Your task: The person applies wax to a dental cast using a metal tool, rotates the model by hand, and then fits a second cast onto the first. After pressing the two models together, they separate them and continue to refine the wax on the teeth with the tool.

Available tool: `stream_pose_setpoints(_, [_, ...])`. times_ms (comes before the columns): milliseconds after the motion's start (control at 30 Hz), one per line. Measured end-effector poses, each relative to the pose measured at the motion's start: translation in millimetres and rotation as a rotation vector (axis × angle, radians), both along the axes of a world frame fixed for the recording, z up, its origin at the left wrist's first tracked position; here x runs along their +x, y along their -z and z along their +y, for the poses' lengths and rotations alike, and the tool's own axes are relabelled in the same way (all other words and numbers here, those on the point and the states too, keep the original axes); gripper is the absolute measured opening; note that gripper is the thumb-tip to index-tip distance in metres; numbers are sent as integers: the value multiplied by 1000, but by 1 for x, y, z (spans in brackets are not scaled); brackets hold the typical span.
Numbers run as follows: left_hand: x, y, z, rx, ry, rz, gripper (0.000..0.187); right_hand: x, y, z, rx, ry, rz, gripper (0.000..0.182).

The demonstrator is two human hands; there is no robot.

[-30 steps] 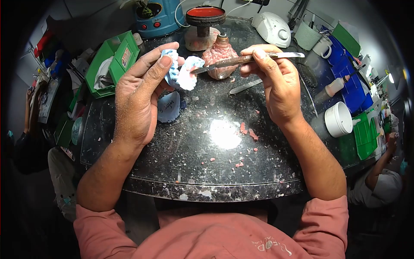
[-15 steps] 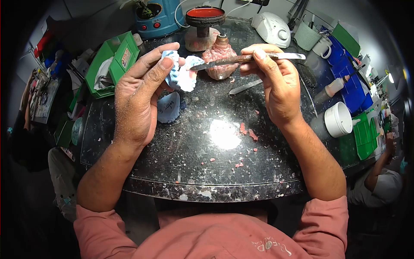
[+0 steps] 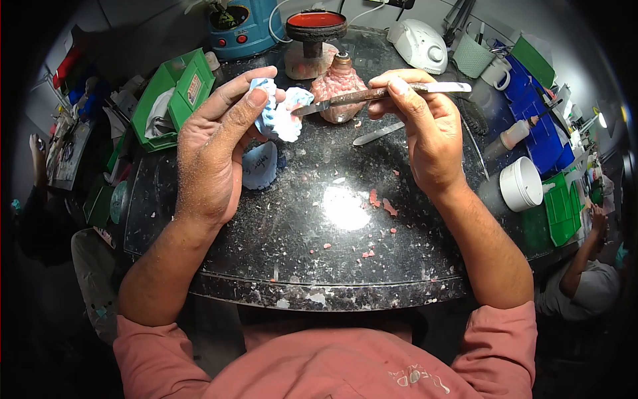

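Between the thumb and fingers of my left hand [image 3: 211, 149] is a pale blue plaster dental cast [image 3: 284, 123], held up over the table. My right hand [image 3: 428, 130] pinches the handle of a wax knife [image 3: 349, 98], its blade pointing left. The blade tip lies right at the cast's right side. Below the cast, a second blue plaster cast [image 3: 259, 167] with handwriting rests on the table. Just behind the knife stands a burner [image 3: 337, 100] crusted with pink wax. Under my right hand lies a flat metal blade [image 3: 379, 134].
Pink wax scraps [image 3: 382, 203] are scattered over the black table [image 3: 279, 233]. A red-topped stand [image 3: 316, 20] and a white dial unit [image 3: 420, 46] are at the back. A green bin [image 3: 169, 100] stands left, a white tub [image 3: 521, 184] right. Other people sit at both sides.
The cast has turned slightly in my left hand, and the knife has rolled a little, its blade tip shifting slightly downward. At the far left, another person's hand has moved.
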State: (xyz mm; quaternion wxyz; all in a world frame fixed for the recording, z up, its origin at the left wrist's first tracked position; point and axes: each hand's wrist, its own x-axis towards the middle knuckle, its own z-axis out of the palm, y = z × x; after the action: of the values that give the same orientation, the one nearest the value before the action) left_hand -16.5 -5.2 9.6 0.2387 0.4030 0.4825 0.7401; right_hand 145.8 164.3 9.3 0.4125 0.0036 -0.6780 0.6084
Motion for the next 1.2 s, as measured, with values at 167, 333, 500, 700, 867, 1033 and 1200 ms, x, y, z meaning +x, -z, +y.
stream_pose_setpoints(167, [1,-1,-1,-7,7,-1,34,1,0,0,91,28,31,17])
stream_pose_setpoints(333, [6,-2,2,24,-26,-50,30,2,-1,0,162,41,35,17])
stream_pose_setpoints(500, [5,-2,2,22,-21,-59,30,2,-1,0,187,70,33,17])
stream_pose_setpoints(700, [4,-1,2,25,-22,-63,30,3,-9,-1,142,177,43,17])
stream_pose_setpoints(867, [3,-2,2,31,-32,-66,31,8,-13,35,31,332,-38,23])
stream_pose_setpoints(1033, [-4,1,2,7,-9,-194,32,23,-21,65,485,428,-1048,39])
stream_pose_setpoints(1200, [-8,3,3,24,-19,-426,34,24,-14,50,733,481,-1371,38])
